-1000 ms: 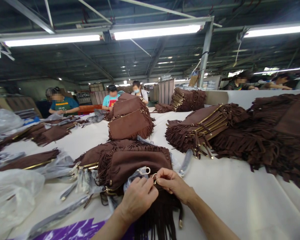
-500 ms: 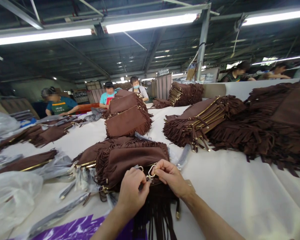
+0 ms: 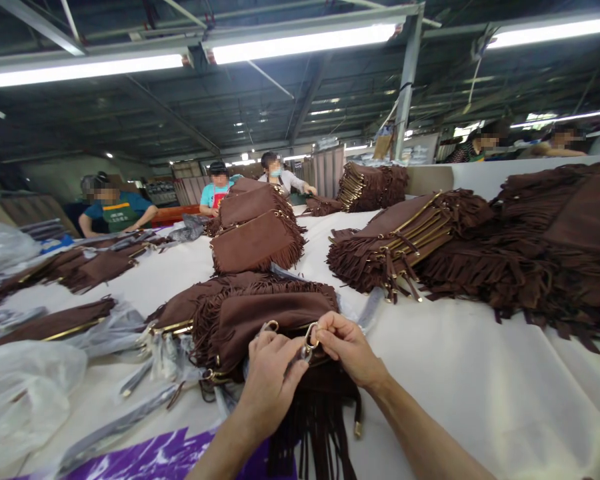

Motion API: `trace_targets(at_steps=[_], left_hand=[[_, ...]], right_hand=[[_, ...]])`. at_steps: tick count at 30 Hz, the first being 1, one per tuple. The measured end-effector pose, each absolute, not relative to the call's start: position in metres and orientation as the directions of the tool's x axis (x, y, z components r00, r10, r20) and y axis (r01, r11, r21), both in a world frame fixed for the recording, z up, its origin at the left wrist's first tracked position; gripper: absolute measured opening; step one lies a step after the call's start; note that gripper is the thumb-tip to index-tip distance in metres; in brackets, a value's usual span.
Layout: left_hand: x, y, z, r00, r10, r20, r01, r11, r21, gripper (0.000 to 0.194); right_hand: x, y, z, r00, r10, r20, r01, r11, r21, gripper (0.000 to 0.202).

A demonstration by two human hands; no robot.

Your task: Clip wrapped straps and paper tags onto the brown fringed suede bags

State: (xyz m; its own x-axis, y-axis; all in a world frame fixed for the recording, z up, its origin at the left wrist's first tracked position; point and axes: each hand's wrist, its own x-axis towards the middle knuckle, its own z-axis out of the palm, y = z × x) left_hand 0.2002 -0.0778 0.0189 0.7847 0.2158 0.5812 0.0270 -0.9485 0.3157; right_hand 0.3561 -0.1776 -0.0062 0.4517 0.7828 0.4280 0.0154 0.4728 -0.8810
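Big shed with tube lights (image 3: 305, 44) overhead, and the off-white tabletop (image 3: 460, 393) has a heap of dark-brown fringed bags (image 3: 570, 233) on the right, a crumpled clear plastic sack (image 3: 25, 393) on the left. The left hand (image 3: 273, 377) kinda blocks the brown gold-trimmed fringed bag (image 3: 273, 313) up front; over it, that hand and the right hand (image 3: 349, 348) are pinching a shiny looped gold metal clasp (image 3: 309, 333).

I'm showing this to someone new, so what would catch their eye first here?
Likely the left hand and right hand, low in the middle, at a gold clasp by a brown fringed bag. Beyond, stacks of brown bags rest on the white table. A vivid purple sheet lies at lower left.
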Motion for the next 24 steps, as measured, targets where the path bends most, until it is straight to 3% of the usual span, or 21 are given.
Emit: trace_targets(at_steps=[9, 15, 18, 20, 24], left_hand=[[0.193, -0.076, 0.017, 0.862, 0.151, 0.484, 0.06, -0.978, 0.198, 0.023], [0.193, -0.077, 0.013, 0.847, 0.189, 0.498, 0.042, -0.956, 0.291, 0.024], [0.204, -0.078, 0.016, 0.829, 0.254, 0.499, 0.098, -0.943, 0.317, 0.013], [0.211, -0.075, 0.021, 0.796, 0.302, 0.524, 0.151, -0.938, 0.312, 0.019], [0.22, -0.071, 0.026, 0.718, 0.325, 0.615, 0.214, -0.944, 0.25, 0.022]], right_hand=[[0.357, -0.178, -0.005, 0.445, 0.774, 0.45, -0.004, 0.504, -0.864, 0.025], [0.358, -0.176, -0.004, 0.455, 0.776, 0.437, -0.002, 0.492, -0.871, 0.023], [0.358, -0.176, -0.005, 0.462, 0.777, 0.427, -0.015, 0.488, -0.873, 0.02], [0.358, -0.177, -0.005, 0.483, 0.77, 0.417, -0.016, 0.484, -0.875, 0.019], [0.356, -0.179, -0.003, 0.525, 0.73, 0.437, 0.154, 0.424, -0.893, 0.017]])
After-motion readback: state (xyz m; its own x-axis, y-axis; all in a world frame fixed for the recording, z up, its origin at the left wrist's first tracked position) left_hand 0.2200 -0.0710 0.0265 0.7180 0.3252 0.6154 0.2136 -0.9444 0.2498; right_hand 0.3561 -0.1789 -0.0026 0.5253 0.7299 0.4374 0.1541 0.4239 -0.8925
